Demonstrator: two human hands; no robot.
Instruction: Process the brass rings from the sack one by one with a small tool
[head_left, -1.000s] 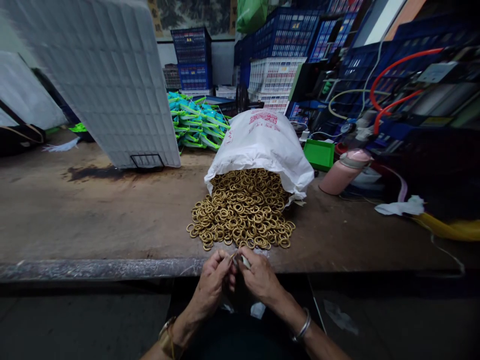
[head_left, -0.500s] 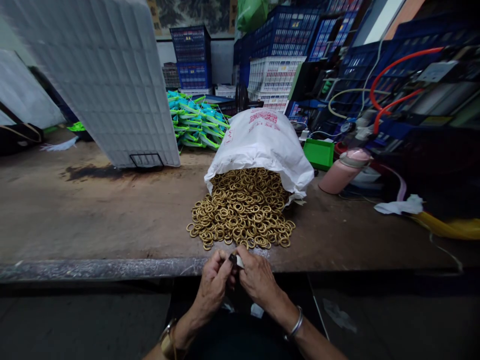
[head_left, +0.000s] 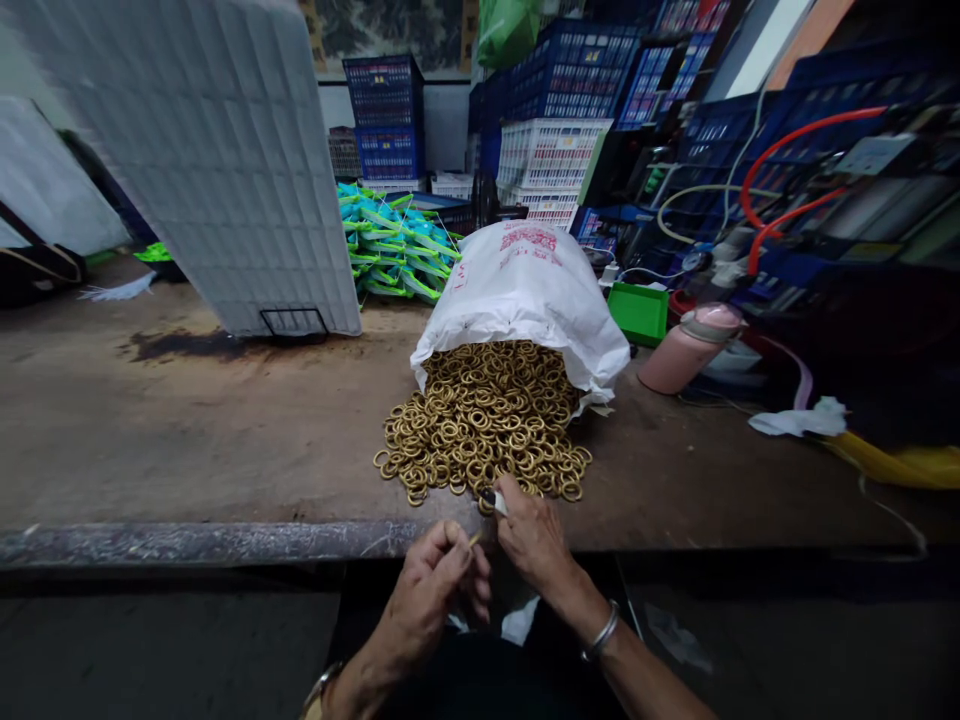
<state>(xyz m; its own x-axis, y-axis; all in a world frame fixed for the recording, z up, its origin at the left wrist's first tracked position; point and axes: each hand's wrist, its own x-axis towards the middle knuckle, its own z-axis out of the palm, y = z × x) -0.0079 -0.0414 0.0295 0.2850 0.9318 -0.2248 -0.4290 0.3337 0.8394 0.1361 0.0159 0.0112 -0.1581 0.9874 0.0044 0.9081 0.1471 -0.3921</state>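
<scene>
My left hand point(head_left: 442, 575) is closed in a pinch just in front of the table edge. Between its thumb and forefinger shows a thin gold-coloured sliver, which looks like a ring point(head_left: 475, 538) seen edge-on. Farther forward, my right hand point(head_left: 534, 535) grips a small tool point(head_left: 498, 502) with a pale body and a dark tip; its exact kind is unclear. That tip is at the near edge of a heap of gold-coloured rings point(head_left: 480, 430), beside one ring. The heap spills from the mouth of a white woven sack point(head_left: 525, 285) lying on its side.
A tall whitish padded panel point(head_left: 262, 180) stands on the wooden table point(head_left: 187, 430) at left. Behind are a blue-green pile point(head_left: 397, 240) and stacked crates point(head_left: 386, 110). On the right are a green tray point(head_left: 637, 312), a pink bottle point(head_left: 686, 350) and red hoses point(head_left: 765, 170).
My hands were together over a ring and the small tool. Now they are apart: the right has gone forward to the heap with the tool, the left has drawn slightly back.
</scene>
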